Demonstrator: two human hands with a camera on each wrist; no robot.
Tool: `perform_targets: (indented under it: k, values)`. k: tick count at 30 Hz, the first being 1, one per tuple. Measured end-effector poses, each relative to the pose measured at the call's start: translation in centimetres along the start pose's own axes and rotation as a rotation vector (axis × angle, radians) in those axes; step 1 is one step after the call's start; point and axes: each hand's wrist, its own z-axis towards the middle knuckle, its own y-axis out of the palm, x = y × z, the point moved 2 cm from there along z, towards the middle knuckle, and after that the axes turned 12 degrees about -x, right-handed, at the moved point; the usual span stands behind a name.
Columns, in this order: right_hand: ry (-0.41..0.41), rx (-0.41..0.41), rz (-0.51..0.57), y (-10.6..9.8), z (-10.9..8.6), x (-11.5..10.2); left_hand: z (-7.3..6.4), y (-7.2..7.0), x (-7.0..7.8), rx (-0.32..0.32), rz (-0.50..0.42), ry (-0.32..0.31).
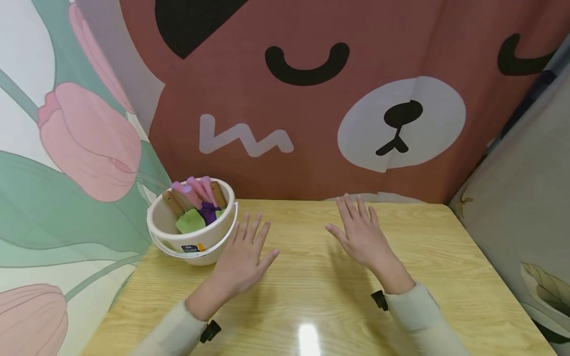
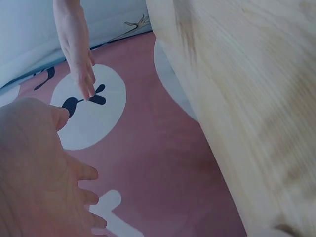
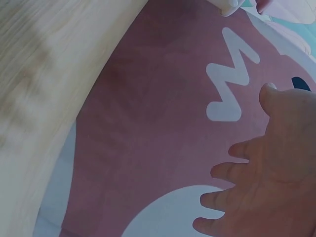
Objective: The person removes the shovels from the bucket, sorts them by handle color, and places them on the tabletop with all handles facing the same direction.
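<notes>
My left hand (image 1: pixel 240 259) is held over the table with its fingers straight and spread, palm down, and holds nothing. Just beyond it to the left stands a white bucket (image 1: pixel 162 225) with a thin handle hanging at its front. Inside the bucket are a green tool head (image 1: pixel 190 221), a purple piece (image 1: pixel 208 212), several pink handles (image 1: pixel 191 195) and brown wooden handles (image 1: pixel 172 203). Over the right half of the table my right hand (image 1: pixel 362 242) is also stretched out with straight fingers and nothing in it. In the left wrist view the right hand (image 2: pixel 76 49) appears edge-on.
The light wooden table (image 1: pixel 303 287) meets a brown curtain (image 1: pixel 249 173) printed with a bear's face at its far edge. A flowered curtain (image 1: pixel 89 222) hangs along the left side and a pale one (image 1: pixel 525 198) along the right.
</notes>
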Motion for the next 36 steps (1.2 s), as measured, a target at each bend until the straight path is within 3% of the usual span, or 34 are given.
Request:
perform_targets:
  k: [19, 36]
  values:
    - [-0.070, -0.012, 0.012, -0.8, 3.7, -3.3, -3.0, -3.6, -4.1, 0.040, -0.014, -0.124]
    - [-0.122, -0.060, 0.043, -0.9, 6.3, -6.1, -4.6, -4.6, -7.3, 0.031, -0.064, -0.243]
